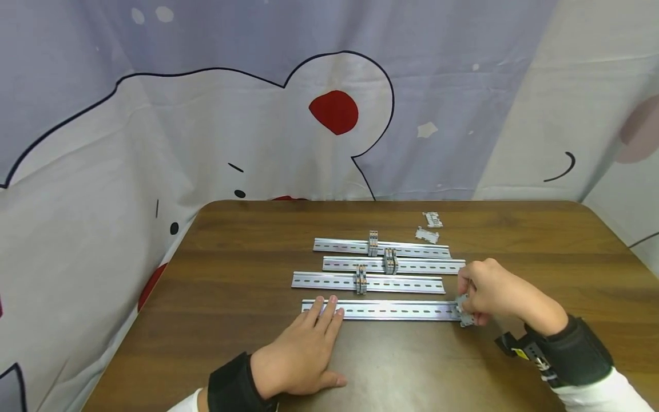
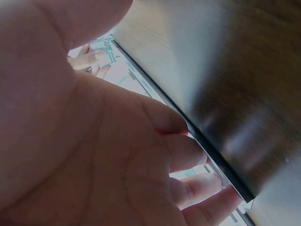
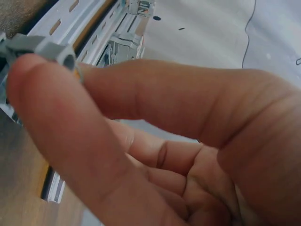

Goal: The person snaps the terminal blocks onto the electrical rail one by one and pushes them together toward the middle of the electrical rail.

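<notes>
My left hand [image 1: 304,352] lies with straight fingers across the left end of the front slotted metal DIN rail [image 1: 396,311]. In the left wrist view its fingers [image 2: 200,188] rest along the rail's dark edge [image 2: 207,148]. At the rail's right end, my right hand [image 1: 496,292] pinches a grey terminal block [image 1: 466,319] between thumb and index finger. The block stands across the rail end in the head view. Close up in the right wrist view, the terminal block [image 3: 42,47] is partly covered by a fingertip.
Behind the front rail lie three more DIN rails, the near one [image 1: 401,283], the middle one [image 1: 427,266] and the far one [image 1: 340,246], each bearing grey terminal blocks [image 1: 390,261]. Two pale flat pieces [image 1: 427,235] lie at the back right. A patterned curtain [image 1: 231,131] hangs behind the table.
</notes>
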{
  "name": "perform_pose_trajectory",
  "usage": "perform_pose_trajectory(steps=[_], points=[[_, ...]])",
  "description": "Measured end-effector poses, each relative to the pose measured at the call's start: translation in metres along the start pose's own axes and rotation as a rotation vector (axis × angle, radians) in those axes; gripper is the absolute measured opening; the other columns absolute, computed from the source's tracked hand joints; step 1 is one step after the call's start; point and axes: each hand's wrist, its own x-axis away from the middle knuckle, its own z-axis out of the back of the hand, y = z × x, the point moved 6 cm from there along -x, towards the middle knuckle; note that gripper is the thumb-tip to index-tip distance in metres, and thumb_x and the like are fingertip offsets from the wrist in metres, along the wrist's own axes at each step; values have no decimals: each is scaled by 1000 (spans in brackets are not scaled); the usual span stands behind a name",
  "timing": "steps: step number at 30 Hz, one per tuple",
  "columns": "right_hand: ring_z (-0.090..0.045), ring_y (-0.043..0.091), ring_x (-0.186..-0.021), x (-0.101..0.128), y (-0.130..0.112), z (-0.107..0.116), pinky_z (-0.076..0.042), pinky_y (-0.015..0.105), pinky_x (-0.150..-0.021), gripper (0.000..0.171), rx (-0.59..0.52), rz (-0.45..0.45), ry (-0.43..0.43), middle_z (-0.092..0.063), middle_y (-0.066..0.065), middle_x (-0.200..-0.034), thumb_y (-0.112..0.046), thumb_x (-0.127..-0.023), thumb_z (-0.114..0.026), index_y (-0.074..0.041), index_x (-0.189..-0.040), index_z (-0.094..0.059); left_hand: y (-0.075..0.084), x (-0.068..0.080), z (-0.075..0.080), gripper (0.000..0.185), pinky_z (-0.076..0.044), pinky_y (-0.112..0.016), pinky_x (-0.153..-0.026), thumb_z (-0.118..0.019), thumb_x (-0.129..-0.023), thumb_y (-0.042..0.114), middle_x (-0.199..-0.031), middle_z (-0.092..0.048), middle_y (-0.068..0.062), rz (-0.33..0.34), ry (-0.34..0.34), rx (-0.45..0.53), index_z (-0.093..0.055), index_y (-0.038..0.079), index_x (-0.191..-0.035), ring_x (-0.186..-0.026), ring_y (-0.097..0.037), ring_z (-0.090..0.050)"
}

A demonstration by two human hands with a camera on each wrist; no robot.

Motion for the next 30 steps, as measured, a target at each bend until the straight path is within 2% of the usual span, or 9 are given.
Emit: perform_pose_trajectory(steps=[9,18,30], points=[[-58,9,-39,-4,-1,-3,-51,25,-44,20,57,18,45,-56,3,-61,7,-71,-71,-5,-73,-55,0,0,0,100,-29,-49,-114,-47,-87,73,-160,-14,-24,0,-1,-1,-24,1,-153,-146,-42,-17],[-54,6,-36,-6,-5,-1,-47,25,-44,19,139,66,126,-55,-3,-52,10,-68,-57,-9,-69,-57,1,0,4,100,-34,-47,-112,-51,-85,72,-159,-18,-24,-11,27,-8,-29,1,-152,-145,-42,-21],[-52,4,-34,-9,-6,-3,-47,25,-46,22,173,93,157,-55,-2,-58,11,-65,-53,-11,-65,-55,0,0,4,102,-34,-48,-111,-52,-83,74,-158,-20,-25,-7,40,-9,-31,0,-151,-144,-43,-22]])
